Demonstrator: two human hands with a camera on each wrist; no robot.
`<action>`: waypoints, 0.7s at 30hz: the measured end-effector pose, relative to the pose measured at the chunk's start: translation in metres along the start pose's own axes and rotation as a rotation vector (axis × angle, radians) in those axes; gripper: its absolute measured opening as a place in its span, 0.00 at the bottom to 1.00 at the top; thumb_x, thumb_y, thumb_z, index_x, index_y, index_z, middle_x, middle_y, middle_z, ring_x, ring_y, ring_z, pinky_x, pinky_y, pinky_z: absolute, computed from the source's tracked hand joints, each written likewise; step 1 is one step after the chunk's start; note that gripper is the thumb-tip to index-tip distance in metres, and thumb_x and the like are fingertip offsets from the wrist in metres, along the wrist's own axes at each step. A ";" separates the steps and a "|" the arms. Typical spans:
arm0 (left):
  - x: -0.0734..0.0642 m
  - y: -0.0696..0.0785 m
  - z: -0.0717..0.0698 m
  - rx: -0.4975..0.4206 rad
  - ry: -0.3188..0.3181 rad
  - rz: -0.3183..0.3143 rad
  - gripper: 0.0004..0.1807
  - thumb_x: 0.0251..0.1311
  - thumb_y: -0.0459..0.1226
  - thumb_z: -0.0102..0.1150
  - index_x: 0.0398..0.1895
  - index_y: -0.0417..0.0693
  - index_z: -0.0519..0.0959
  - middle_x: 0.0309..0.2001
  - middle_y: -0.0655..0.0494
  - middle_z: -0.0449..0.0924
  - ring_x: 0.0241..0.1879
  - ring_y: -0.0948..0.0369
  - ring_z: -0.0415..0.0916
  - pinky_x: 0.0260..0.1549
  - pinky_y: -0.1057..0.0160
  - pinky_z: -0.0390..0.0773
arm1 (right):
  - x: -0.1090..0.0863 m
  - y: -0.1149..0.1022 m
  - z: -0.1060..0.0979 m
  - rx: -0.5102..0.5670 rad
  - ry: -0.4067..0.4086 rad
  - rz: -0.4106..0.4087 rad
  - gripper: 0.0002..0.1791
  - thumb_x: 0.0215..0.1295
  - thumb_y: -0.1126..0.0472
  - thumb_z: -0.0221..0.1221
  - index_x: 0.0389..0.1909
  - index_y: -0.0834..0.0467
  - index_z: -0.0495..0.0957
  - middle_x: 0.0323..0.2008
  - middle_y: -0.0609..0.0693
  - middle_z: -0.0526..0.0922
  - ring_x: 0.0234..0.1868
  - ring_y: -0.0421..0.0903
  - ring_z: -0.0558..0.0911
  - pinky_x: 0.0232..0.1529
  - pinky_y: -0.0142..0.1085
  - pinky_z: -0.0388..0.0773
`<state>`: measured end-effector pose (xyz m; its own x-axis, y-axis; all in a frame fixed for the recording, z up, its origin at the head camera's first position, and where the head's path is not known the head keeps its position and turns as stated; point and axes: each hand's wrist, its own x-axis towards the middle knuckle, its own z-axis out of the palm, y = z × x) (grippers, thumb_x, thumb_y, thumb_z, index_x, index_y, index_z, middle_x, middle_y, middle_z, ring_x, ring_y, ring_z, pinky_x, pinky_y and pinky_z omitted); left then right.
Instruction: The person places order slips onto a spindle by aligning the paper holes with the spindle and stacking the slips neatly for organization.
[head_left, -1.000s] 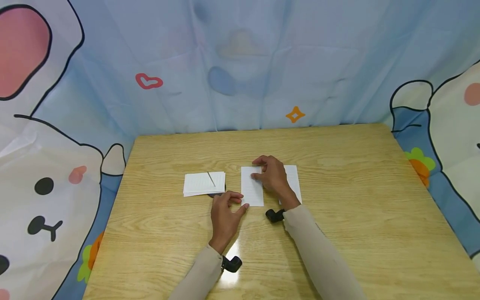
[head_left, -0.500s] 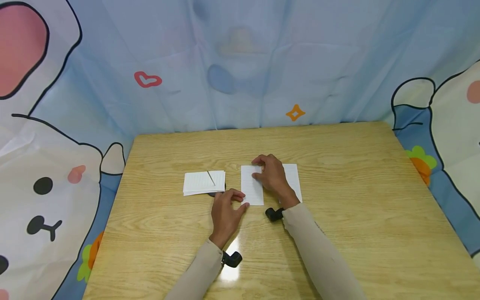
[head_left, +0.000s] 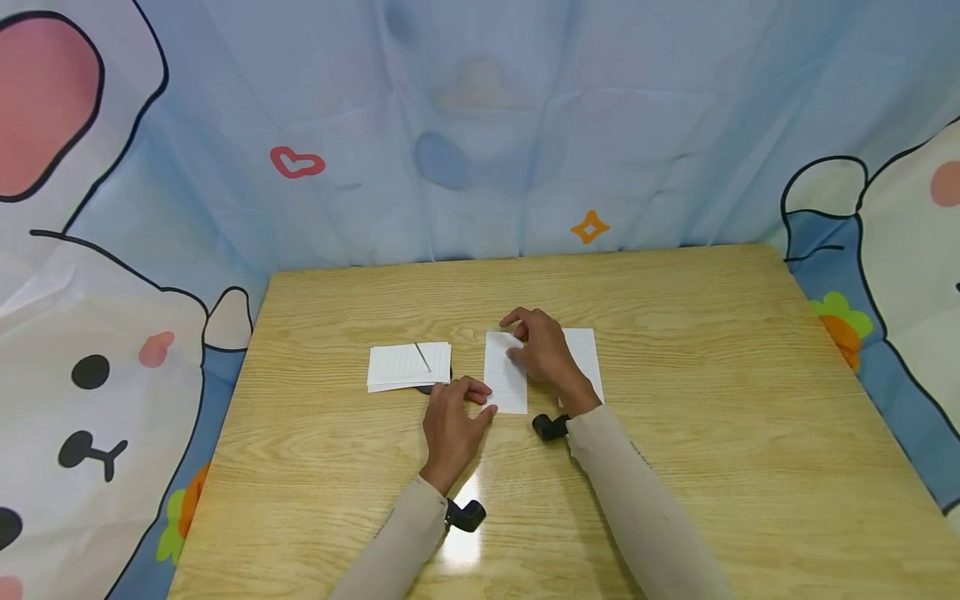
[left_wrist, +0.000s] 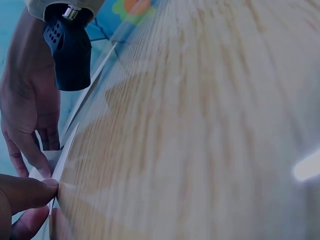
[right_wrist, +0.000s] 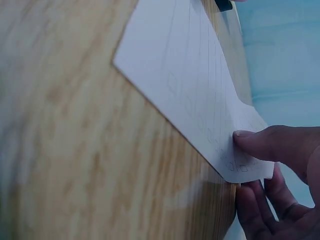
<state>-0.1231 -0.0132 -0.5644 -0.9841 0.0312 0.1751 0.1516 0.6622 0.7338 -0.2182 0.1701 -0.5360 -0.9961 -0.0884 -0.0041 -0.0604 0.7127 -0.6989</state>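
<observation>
Right hand [head_left: 547, 352]: half-curled, we pinched the middle sheet [head_left: 507, 383], far end.
Left hand [head_left: 452, 429]: likewise, near corner.
Place: right of the card stack [head_left: 393, 365]; far corner had edged away, suggesting adjustment.

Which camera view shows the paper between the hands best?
The right wrist view: the paper appears large, with ruled lines and boxes. The head view shows it smaller, partly behind the right hand; the left wrist, only a narrow strip.
</observation>
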 end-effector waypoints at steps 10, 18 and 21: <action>-0.001 -0.001 -0.001 -0.001 0.006 0.023 0.14 0.53 0.35 0.82 0.39 0.58 0.88 0.35 0.62 0.89 0.43 0.58 0.77 0.39 0.60 0.76 | -0.004 0.002 -0.004 -0.013 -0.011 -0.057 0.15 0.59 0.78 0.68 0.39 0.58 0.80 0.42 0.56 0.79 0.40 0.52 0.77 0.44 0.44 0.74; -0.001 -0.001 -0.003 -0.016 0.022 0.068 0.14 0.53 0.32 0.80 0.40 0.54 0.88 0.37 0.57 0.87 0.44 0.56 0.77 0.43 0.56 0.76 | -0.011 0.004 -0.021 -0.069 -0.050 -0.102 0.17 0.65 0.74 0.68 0.42 0.55 0.71 0.47 0.56 0.86 0.52 0.58 0.86 0.49 0.51 0.78; -0.001 -0.001 -0.004 -0.024 0.019 0.061 0.14 0.53 0.31 0.79 0.40 0.53 0.88 0.38 0.56 0.87 0.45 0.54 0.77 0.44 0.55 0.77 | -0.015 0.007 -0.030 -0.103 -0.091 -0.121 0.11 0.68 0.71 0.66 0.38 0.54 0.76 0.45 0.55 0.87 0.49 0.57 0.86 0.48 0.50 0.79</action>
<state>-0.1223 -0.0171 -0.5627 -0.9710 0.0567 0.2321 0.2136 0.6413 0.7370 -0.2060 0.1971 -0.5197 -0.9714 -0.2372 0.0073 -0.1903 0.7601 -0.6213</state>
